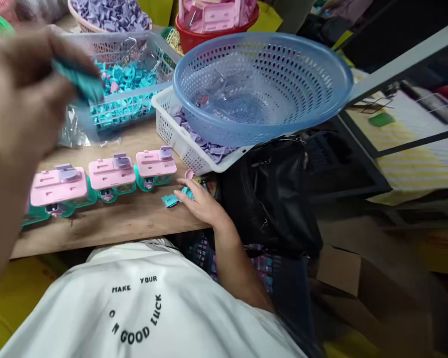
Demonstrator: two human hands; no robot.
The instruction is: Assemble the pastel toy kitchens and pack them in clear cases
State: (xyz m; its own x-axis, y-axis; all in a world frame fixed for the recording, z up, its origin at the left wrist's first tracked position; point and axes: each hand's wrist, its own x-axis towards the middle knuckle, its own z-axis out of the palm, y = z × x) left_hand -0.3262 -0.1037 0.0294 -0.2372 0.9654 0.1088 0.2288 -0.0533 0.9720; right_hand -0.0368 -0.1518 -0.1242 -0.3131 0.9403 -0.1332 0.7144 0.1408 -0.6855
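My left hand [33,94] is raised close to the camera at the upper left, blurred by motion. Its fingers are closed on a teal plastic piece [80,82], whose exact shape is smeared. On the table's right part, my right hand [199,201] lies low with fingers stretched apart, over and touching small teal plastic parts [169,200]. A small pink round part [188,174] sits just beyond its fingertips. Left of it stands a row of several small teal boxes with pink lids; the nearest pink-lidded box [157,163] carries a purple tab on top.
A clear basket [129,107] of teal parts stands behind the row. A large blue colander [306,119] rests on a white basket [168,127] of purple parts. A black bag [272,199] is at the table's right end. Behind are a red basin [194,37] and purple pieces [110,15].
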